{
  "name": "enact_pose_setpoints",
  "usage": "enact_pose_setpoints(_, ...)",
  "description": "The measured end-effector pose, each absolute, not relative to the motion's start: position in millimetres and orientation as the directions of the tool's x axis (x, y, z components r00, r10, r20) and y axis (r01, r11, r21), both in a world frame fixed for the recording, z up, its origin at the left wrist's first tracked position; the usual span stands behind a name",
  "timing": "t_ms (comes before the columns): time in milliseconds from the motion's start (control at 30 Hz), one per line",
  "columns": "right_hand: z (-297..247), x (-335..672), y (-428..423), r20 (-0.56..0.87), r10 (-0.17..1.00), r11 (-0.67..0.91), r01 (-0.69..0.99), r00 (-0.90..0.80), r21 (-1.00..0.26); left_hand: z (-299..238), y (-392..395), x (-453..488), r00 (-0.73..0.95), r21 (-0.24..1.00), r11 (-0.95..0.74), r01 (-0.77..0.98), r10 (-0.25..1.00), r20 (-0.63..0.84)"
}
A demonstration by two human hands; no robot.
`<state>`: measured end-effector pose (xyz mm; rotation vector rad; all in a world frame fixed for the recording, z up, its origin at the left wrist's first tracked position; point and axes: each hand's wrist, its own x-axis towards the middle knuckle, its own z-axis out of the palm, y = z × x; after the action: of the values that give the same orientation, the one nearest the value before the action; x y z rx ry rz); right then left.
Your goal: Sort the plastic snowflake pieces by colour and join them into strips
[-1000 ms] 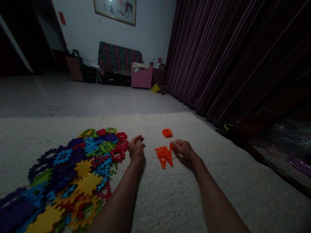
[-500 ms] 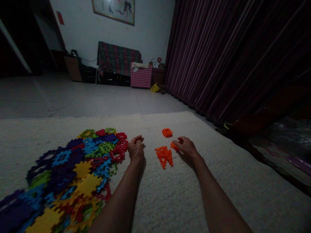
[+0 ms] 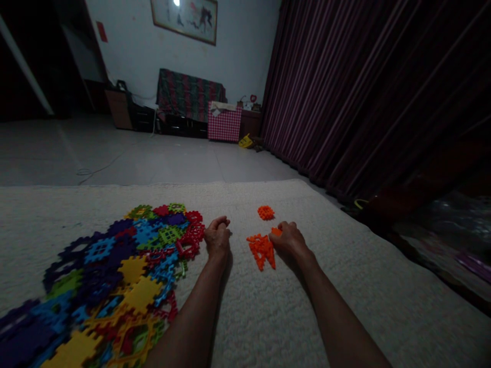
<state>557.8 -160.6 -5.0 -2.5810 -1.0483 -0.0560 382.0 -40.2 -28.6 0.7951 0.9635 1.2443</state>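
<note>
My left hand [image 3: 217, 238] rests on the cream rug [image 3: 268, 317] as a loose fist with nothing visible in it, right beside a big heap of coloured interlocking plastic tiles [image 3: 115, 266]. My right hand [image 3: 288, 238] is curled, fingers pinched on a small orange piece [image 3: 276, 231] at the right edge of a small cluster of orange pieces [image 3: 261, 249]. A single round orange piece [image 3: 265, 212] lies a little further away on the rug.
Beyond the rug lies grey floor [image 3: 115, 153] with a cable. A covered cabinet [image 3: 190, 97] and a red checked box [image 3: 224, 124] stand by the far wall. Dark striped curtains [image 3: 364, 92] hang along the right side.
My right hand has drawn slightly closer to the orange cluster, keeping the small orange piece in its fingers. The left hand has stayed put.
</note>
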Motion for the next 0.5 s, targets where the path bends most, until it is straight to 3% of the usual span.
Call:
enact_pose_setpoints(300,-8.3,564.7,-132.8,0.461,0.623,-0.456,0.772,0.632,-0.442,-35.4,-38.5,383.8,0.05,0.922,0.132,-0.364,0.991,-0.122)
enact_pose_setpoints(500,-4.2,585.2,-95.6,0.47,0.681,-0.401,0.823,0.561,-0.402,-39.7,-35.9,384.6,0.053,0.922,0.133,-0.363,0.991,-0.122)
